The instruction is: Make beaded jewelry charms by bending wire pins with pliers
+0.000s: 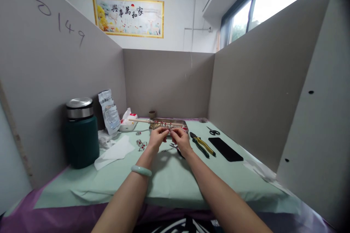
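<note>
My left hand (158,138), with a pale green bangle (141,170) on its wrist, has its fingertips pinched together. Opposite it, the fingers of my right hand (182,141) are pinched too, and the fingertips nearly meet. Whatever they hold between them is too small to make out. Just behind both hands is a metal tray (186,125) with small red and silvery pieces in it. A light wooden stick (141,120) reaches over its left side. Small pliers (179,150) lie partly hidden under my right hand. Several ring-like pieces with red stones (141,145) rest left of my left hand.
To the right lie yellow-and-green-handled pliers (202,145), black scissors (214,131) and a black phone (225,149). On the left stand a dark green flask (82,138), a foil pouch (109,112), a tissue pack (128,123) and white paper (116,153). Grey partitions (168,83) enclose the table.
</note>
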A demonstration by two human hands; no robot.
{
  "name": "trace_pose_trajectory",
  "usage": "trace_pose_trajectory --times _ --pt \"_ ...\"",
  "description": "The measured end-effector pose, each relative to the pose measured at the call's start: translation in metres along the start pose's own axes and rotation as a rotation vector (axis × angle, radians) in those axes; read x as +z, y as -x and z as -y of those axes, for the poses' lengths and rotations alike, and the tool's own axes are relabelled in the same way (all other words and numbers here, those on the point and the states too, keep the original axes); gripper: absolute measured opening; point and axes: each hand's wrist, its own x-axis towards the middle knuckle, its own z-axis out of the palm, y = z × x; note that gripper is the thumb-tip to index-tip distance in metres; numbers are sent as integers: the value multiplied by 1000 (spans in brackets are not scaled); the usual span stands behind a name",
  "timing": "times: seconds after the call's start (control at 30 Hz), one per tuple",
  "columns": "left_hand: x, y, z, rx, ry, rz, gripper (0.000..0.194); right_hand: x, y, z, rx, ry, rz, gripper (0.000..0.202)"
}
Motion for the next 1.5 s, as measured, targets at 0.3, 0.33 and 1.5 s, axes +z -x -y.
trace_pose_trajectory --times 0.3,0.33,1.5 --pt "-1 -4 10 69 -122 -3 26 -3 0 -8 -45 127 -9 24" --pt "-2 -4 12 90 -151 -2 25 -2 1 -7 -42 133 -10 24" --pt "-124 -41 13 149 -871 -98 24 -3 4 -9 259 105 -93 21"
